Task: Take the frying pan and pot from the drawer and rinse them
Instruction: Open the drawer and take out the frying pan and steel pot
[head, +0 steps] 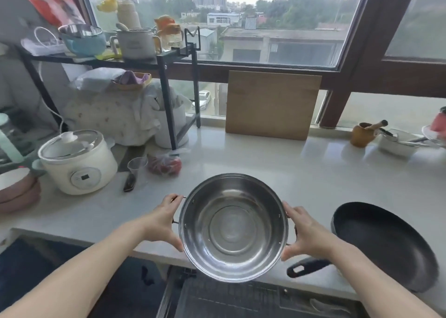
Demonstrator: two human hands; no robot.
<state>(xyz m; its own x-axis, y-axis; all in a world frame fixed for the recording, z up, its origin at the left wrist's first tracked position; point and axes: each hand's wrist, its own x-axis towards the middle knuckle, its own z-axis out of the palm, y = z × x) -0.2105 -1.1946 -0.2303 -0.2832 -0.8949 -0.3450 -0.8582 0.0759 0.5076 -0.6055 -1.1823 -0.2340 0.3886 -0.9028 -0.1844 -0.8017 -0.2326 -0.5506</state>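
Steel pot, empty, was held by its side handles in the left hand and right hand above the open drawer. Pan lay right on the counter; a slipped grip could drop the pot.

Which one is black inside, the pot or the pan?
The frying pan lying on the counter is black inside. The pot held between both hands is shiny silver.
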